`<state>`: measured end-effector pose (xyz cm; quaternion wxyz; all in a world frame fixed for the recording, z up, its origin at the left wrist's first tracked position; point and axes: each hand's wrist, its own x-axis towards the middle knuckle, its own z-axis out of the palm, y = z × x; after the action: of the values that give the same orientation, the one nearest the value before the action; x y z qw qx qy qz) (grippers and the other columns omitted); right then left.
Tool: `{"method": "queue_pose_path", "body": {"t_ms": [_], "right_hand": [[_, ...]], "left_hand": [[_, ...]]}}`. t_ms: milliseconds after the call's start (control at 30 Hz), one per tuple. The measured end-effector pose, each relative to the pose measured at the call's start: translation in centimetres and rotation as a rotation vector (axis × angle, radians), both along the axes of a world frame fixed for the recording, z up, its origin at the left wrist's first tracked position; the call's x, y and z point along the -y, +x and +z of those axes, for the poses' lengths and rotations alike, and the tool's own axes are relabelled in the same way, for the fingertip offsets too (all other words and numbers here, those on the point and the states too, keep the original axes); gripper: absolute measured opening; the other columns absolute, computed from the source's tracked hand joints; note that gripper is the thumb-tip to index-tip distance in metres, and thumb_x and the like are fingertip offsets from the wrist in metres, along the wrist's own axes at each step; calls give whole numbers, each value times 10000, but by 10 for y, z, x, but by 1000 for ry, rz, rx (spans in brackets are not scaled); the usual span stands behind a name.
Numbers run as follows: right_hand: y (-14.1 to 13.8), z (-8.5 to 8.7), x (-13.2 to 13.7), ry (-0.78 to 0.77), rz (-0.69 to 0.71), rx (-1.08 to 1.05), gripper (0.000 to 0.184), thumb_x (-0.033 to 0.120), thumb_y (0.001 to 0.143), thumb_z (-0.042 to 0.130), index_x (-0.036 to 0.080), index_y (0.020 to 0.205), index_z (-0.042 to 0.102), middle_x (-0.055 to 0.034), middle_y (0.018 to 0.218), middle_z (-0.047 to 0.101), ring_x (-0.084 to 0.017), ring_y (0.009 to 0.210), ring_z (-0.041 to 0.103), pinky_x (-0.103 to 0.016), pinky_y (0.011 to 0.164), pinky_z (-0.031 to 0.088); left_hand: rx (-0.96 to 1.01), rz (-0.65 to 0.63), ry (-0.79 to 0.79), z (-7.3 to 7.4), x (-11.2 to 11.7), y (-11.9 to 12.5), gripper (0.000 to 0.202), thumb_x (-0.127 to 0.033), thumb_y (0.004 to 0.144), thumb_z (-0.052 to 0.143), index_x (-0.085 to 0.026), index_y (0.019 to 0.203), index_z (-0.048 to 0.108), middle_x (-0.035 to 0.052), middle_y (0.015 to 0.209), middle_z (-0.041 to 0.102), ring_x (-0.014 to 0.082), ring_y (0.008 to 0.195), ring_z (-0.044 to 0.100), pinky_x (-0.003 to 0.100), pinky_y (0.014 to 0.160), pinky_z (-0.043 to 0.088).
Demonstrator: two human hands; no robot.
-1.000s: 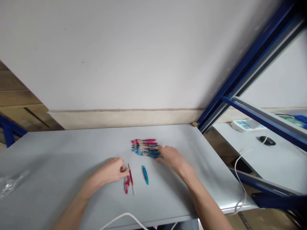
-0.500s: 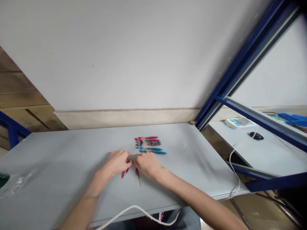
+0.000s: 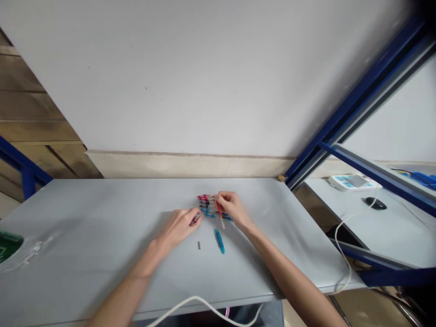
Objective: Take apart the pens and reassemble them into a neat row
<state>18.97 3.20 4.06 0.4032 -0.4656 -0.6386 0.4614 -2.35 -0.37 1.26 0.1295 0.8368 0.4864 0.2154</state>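
My left hand point(image 3: 182, 223) is closed on a dark red pen barrel point(image 3: 195, 220), partly covered by the fingers. Above the right part of the pen row, my right hand point(image 3: 231, 205) pinches a slim red pen part with a pale refill end point(image 3: 221, 217) pointing down toward me. The row of pens point(image 3: 206, 204), in pink, black and blue, lies behind the hands and is partly hidden. Nearer to me, a blue pen barrel point(image 3: 220, 241) rests alone on the table. To its left lies a small grey piece point(image 3: 199, 245), too small to name.
The grey table point(image 3: 112, 213) meets a white wall. At its left edge sits a clear plastic bag with something green point(image 3: 12, 247). A white cable point(image 3: 194, 299) loops over the front edge. Beyond the blue frame point(image 3: 340, 109) are a black mouse point(image 3: 375, 203) and a white device point(image 3: 352, 182).
My hands have moved apart. The right has carried the red part up to the pen row, while the left has lifted the dark red barrel. The blue barrel and small grey piece now show.
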Motion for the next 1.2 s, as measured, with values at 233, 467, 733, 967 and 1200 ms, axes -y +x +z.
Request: {"method": "queue_pose_path", "body": {"t_ms": [233,467,733,967,1200], "right_hand": [[7,-20,-1,-237,-149,-381,350,490,818,685,160,728,609,66,477,456,-53,366,324,-189,362,215],[5,-23,-5,-19,-285,-470,335,467,847,700,166,719,627,-19,585,653,-136,462,596,-216,392,425],[-2,-16,10,80,-211,-411,295,457,895,682,181,798,644,-28,629,705,-163,513,654,-261,495,527],[-17,-17,27,83,15,-338,268,416,946,651,180,819,649,-51,728,735,-175,625,698,-240,508,492],[-17,-21,28,9,106,-395,290,465,952,628,179,988,654,-93,905,771,-214,783,752,-270,578,557]], "left_hand": [[311,-101,97,-20,-2,5,62,-218,976,578,-220,1020,622,-6,929,727,131,806,701,234,747,529],[358,-96,214,-16,-4,2,79,-186,960,608,-220,1026,633,-4,924,734,140,831,710,262,786,549],[437,-112,237,-17,-4,4,83,-200,969,607,-217,1039,648,13,945,738,143,835,708,264,797,552],[455,-79,192,-20,-2,7,156,-198,1017,507,-221,1080,647,23,964,726,144,831,697,252,764,536],[393,67,201,-16,0,6,196,-191,1042,399,-217,1064,592,36,954,668,161,883,659,270,801,498]]}}
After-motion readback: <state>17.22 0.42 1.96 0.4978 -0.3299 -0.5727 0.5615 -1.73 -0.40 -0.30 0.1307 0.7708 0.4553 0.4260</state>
